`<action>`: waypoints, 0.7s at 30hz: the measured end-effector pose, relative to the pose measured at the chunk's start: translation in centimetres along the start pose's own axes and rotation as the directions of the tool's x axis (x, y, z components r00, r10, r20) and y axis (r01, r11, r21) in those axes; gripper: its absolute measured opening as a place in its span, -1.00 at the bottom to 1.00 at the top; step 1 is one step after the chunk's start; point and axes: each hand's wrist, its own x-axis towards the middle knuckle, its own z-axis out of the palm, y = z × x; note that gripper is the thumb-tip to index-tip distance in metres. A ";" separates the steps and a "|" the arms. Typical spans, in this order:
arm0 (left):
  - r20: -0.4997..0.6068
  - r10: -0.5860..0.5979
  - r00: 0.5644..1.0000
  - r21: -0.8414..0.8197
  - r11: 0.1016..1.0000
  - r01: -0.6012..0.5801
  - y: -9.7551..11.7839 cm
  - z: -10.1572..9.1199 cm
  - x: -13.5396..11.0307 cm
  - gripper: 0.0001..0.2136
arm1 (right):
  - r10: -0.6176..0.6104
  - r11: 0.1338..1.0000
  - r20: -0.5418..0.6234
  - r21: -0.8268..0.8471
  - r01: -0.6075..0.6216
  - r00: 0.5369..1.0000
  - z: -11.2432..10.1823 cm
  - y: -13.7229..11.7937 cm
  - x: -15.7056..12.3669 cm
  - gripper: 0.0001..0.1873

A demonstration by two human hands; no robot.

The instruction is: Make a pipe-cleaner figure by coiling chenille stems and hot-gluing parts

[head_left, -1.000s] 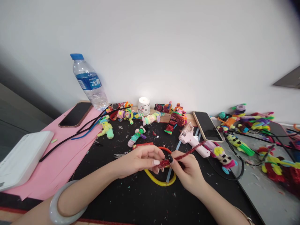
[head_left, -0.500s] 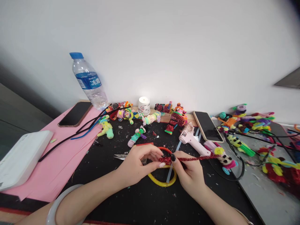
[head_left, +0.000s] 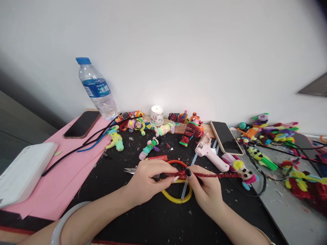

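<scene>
Between my two hands is a red tinsel pipe cleaner (head_left: 217,175), its long free end reaching out to the right. My left hand (head_left: 150,178) pinches the bunched red end, which is partly hidden by the fingers. Thumb and forefinger of my right hand (head_left: 205,189) grip the stem close beside it. Just below and behind the fingertips lies a red and yellow ring (head_left: 176,200) on the black mat (head_left: 143,217). Scissors (head_left: 130,170) and a red lighter-like stick with printing (head_left: 157,158) lie partly hidden behind my left hand.
A pink glue gun (head_left: 212,154) and a phone (head_left: 227,137) lie right of centre. Several pipe-cleaner figures (head_left: 192,131) line the back, more sit at right. A water bottle (head_left: 98,90), paper cup (head_left: 156,115), another phone (head_left: 81,124) and white box (head_left: 28,170) stand or lie around.
My left fingers have closed in and lowered slightly around the bunched end. The pipe cleaner's free end has dipped a little, and more of the red printed stick shows.
</scene>
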 end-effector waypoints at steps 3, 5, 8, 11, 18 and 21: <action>-0.011 0.009 1.000 -0.007 1.000 -0.009 0.1 0.0 0.1 -0.88 | -0.002 1.000 -0.001 -0.003 0.002 1.000 0.0 0.1 0.0 -0.81; -0.017 0.015 1.000 -0.033 0.999 -0.015 0.1 0.0 0.2 -0.89 | -0.008 1.000 0.002 -0.005 0.008 1.000 0.0 0.2 0.0 -0.81; -0.047 0.043 0.998 -0.090 0.995 -0.047 0.2 0.0 0.4 -0.90 | -0.009 1.000 0.002 -0.010 0.009 1.000 0.0 0.2 0.0 -0.81; -0.062 0.049 0.997 -0.119 0.991 -0.056 0.2 0.1 0.5 -0.90 | -0.001 1.000 0.008 -0.005 0.001 1.000 0.0 0.2 0.0 -0.81; -0.024 -0.095 0.995 -0.126 0.988 0.091 0.1 -0.2 0.5 -0.90 | 0.019 0.999 0.015 0.032 -0.020 1.000 -0.2 0.4 0.4 -0.83; -0.006 -0.134 0.991 -0.114 0.985 0.132 -0.1 -0.3 0.7 -0.90 | 0.017 0.999 0.048 0.045 -0.020 0.999 -0.4 0.6 0.6 -0.70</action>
